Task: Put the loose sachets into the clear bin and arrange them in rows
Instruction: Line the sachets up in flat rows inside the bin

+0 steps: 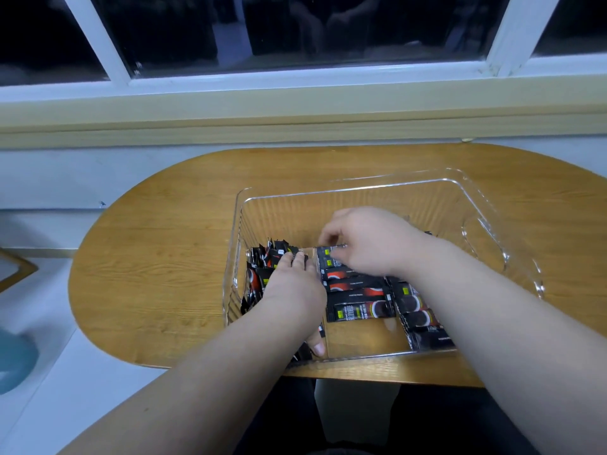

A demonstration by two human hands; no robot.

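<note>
- Pinching far sachet [328,256] with right hand [368,241]: fingers [330,233] curled down onto it against the thumb, at the far end of the middle row, inside clear bin [387,187].
- Pressing left hand [292,287] down onto left bunch [259,274] of sachets: fingers [290,257] straight and close together, nothing gripped, thumb spread back toward the bin's near wall.
- Left bunch: black-and-red sachets standing on edge or leaning, jumbled, packed against the bin's left wall.
- Middle row [359,295]: sachets lying flat and crosswise, overlapping from near to far, nearest one printed with a dark cup and a yellow tag.
- Right row [415,310]: flat, overlapping, angled a little, partly hidden under the right forearm. Cannot tell the count.
- Strip of bare bin floor just in front of the middle row, wood grain visible through it.
- Bin sitting on rounded wooden counter [157,257], toward its right side and close to the near edge.
- Both forearms bare, reaching in over the bin's near wall.
- Beyond the counter: pale sill [295,116], then white-framed window [295,27] with dark glass.
- Blue rounded object [13,359] at lower left, cut off by the frame and blurred. Cannot tell what it is.
</note>
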